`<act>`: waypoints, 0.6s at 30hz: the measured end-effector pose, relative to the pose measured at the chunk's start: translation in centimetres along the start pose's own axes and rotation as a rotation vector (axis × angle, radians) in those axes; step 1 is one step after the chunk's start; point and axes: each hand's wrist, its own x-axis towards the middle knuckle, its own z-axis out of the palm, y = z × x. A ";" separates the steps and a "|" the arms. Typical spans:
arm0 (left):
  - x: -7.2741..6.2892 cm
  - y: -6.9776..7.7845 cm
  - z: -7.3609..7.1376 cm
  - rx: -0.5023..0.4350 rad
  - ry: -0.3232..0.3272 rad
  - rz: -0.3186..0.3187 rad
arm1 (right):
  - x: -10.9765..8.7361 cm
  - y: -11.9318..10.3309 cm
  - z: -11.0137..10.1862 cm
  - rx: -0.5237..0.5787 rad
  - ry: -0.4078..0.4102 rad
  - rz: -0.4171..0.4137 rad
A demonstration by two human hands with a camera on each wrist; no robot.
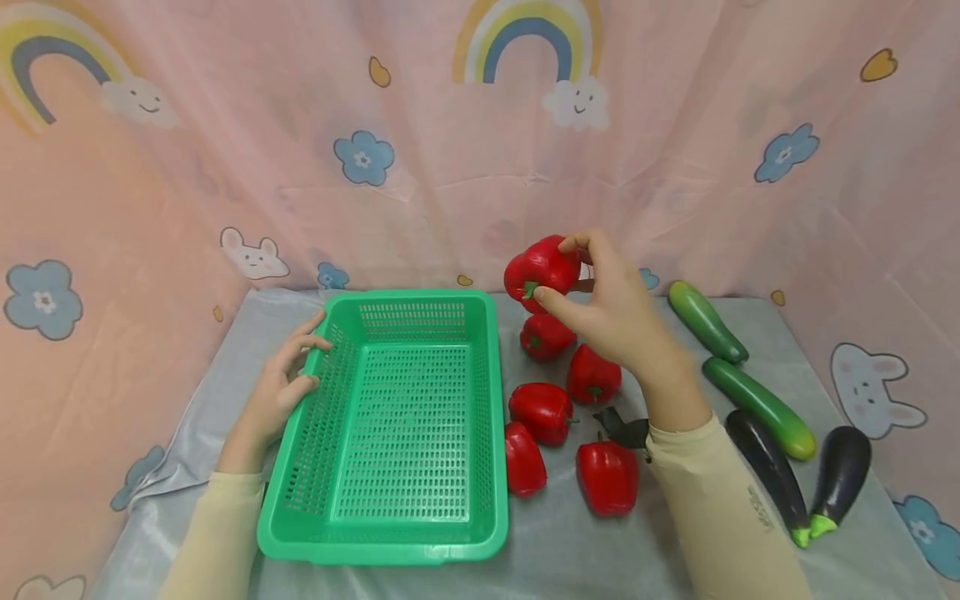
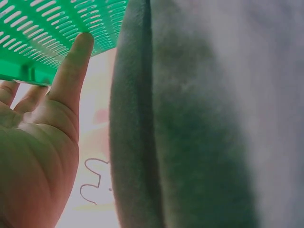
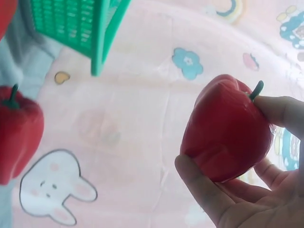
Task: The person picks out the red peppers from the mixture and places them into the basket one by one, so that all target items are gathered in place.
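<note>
Up at the back, my right hand [image 1: 611, 312] grips a red bell pepper [image 1: 543, 271] between thumb and fingers, lifted above the other peppers. In the right wrist view that red bell pepper [image 3: 228, 130] shows its green stem beside my thumb. My left hand [image 1: 277, 392] holds the left rim of a green plastic basket [image 1: 495, 400], fingers over the edge. From the left wrist view, one digit of the left hand [image 2: 42, 152] lies along the slotted outer wall of the basket [image 2: 61, 28]. Nothing lies inside the basket.
Several red bell peppers [image 1: 607, 479] lie right of the basket. Farther right are two green zucchini [image 1: 761, 404] and two eggplants [image 1: 843, 475]. A dark strap-like piece [image 1: 624, 429] shows by the right wrist. A patterned pink curtain [image 1: 450, 217] rises behind the grey cloth [image 1: 562, 550].
</note>
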 end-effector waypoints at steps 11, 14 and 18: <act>0.0 0.0 0.1 0.002 0.002 -0.001 | 1.2 -0.8 2.5 0.024 -0.069 -0.056; 0.1 -0.1 0.1 0.001 0.004 0.000 | 1.6 -1.1 3.3 0.031 -0.082 -0.063; 0.0 -0.2 0.0 0.015 0.015 -0.004 | 2.1 -1.6 4.6 0.057 -0.119 -0.091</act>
